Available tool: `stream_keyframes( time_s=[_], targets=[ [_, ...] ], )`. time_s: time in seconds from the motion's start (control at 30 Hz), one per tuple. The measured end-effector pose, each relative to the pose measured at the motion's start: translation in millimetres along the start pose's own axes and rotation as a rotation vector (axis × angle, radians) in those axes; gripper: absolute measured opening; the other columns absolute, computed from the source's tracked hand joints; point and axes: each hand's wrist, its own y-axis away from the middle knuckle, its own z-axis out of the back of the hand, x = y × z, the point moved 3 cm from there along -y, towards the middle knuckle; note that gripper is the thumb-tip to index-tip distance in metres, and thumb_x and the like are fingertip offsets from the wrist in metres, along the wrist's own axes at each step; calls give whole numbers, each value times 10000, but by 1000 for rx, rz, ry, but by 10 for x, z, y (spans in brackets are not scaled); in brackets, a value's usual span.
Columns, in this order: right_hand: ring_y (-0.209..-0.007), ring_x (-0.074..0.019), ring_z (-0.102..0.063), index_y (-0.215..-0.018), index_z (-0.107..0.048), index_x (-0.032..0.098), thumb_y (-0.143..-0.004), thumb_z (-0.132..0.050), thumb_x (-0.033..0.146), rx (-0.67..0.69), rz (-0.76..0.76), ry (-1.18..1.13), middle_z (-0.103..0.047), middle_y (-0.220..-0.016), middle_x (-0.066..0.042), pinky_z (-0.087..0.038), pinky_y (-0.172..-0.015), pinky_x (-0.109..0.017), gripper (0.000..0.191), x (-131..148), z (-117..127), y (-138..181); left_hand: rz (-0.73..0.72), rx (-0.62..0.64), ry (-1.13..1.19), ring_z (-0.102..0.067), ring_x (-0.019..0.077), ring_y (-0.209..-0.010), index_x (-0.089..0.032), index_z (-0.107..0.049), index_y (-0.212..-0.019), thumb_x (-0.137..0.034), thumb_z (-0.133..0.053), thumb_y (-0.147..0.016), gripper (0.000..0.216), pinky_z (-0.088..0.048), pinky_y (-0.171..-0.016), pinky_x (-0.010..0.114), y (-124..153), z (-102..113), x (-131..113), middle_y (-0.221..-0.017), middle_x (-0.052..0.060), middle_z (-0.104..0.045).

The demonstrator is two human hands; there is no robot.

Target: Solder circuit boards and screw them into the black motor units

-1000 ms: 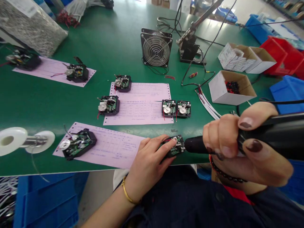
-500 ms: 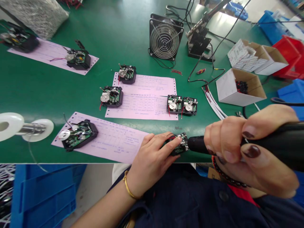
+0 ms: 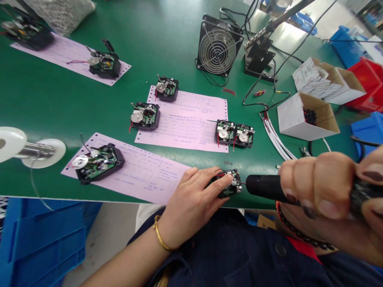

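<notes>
My left hand (image 3: 194,199) presses a small black housing with an open circuit board (image 3: 237,190) against the green table near its front edge, fingers closed over its left side. My right hand (image 3: 323,187) is wrapped round a black electric screwdriver (image 3: 266,188) lying level, nose pointing left. Its thin bit shows between the nose and the board's right edge; I cannot tell whether it touches. Two similar circuit modules (image 3: 243,134) sit side by side just behind. Another module (image 3: 100,162) lies on a pink printed sheet (image 3: 149,179) to the left.
More modules (image 3: 145,116) rest on pink sheets further back. A fan (image 3: 220,46) and a black metal stand (image 3: 259,59) are at the rear. White cables (image 3: 277,137) and an open white box (image 3: 303,121) lie right. A solder spool (image 3: 44,153) stands left.
My right hand and the screwdriver have drawn back to the right, opening a small gap that shows the bit. My left hand stays on the module. The view has shifted slightly.
</notes>
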Motion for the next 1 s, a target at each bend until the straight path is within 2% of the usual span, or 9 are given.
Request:
stream_keyframes(
  time_s=[0.07, 0.23, 0.3, 0.4, 0.47, 0.6, 0.73, 0.87, 1.0],
  targets=[
    [-424, -100, -468, -865, -541, 245, -931, -697, 446, 2, -34, 32, -544, -531, 54, -442, -481, -316, 263, 35, -1, 2, -3, -4, -5, -646, 228, -1180, -242, -618, -1327, -300, -692, -954, 385, -405, -993, 372, 0, 2, 0, -1311, 76, -692],
    [-392, -93, -414, -868, -554, 251, -915, -674, 573, 21, 11, -3, -501, -504, 57, -403, -440, -301, 347, 4, -51, -27, -12, -12, -26, -647, 232, -1172, -239, -616, -1323, -308, -680, -962, 374, -409, -991, 379, 4, 11, -3, -1299, 84, -695],
    [-388, -100, -421, -852, -552, 255, -913, -695, 540, 11, -12, 33, -500, -500, 59, -405, -436, -306, 325, -16, -74, -36, -11, -6, -30, -648, 230, -1170, -242, -614, -1326, -310, -675, -965, 373, -416, -993, 379, 5, 11, -2, -1298, 86, -696],
    [-376, -98, -428, -816, -547, 255, -889, -772, 400, -16, -35, 116, -497, -482, 73, -421, -432, -305, 278, -7, -99, -45, -14, -7, -29, -648, 233, -1172, -241, -613, -1330, -315, -658, -976, 364, -420, -994, 385, 9, 9, -1, -1298, 90, -696],
    [-365, -94, -428, -805, -553, 252, -871, -798, 357, 9, -31, 144, -502, -474, 77, -431, -425, -302, 275, 7, -121, -50, -16, -11, -28, -649, 236, -1174, -238, -613, -1330, -314, -650, -981, 359, -420, -995, 390, 12, 7, -3, -1299, 91, -697],
    [-347, -91, -415, -807, -570, 248, -883, -780, 375, 83, -21, 127, -494, -469, 74, -420, -403, -294, 257, 11, -149, -57, -11, -11, -22, -648, 240, -1179, -236, -612, -1336, -313, -656, -976, 371, -422, -998, 393, 19, 6, -11, -1304, 91, -696],
    [-361, -98, -431, -813, -563, 250, -866, -802, 342, 83, -45, 119, -511, -486, 72, -437, -419, -308, 261, -28, -150, -53, -23, -11, -22, -643, 245, -1190, -215, -609, -1340, -304, -650, -979, 374, -417, -1007, 395, 22, 11, -21, -1311, 102, -690],
    [-377, -91, -418, -840, -553, 246, -865, -797, 310, 44, -8, 55, -508, -496, 78, -417, -429, -301, 254, -95, -131, -35, -20, -15, -23, -639, 241, -1195, -212, -611, -1329, -303, -631, -990, 352, -409, -1019, 392, 17, 9, -16, -1304, 102, -691],
    [-398, -89, -416, -882, -559, 248, -852, -780, 283, -27, 42, -17, -509, -516, 82, -404, -449, -314, 226, -79, -6, 2, 13, -21, -19, -641, 235, -1197, -240, -604, -1344, -315, -662, -973, 382, -412, -1006, 385, 3, -5, 1, -1311, 84, -691]
  ],
)
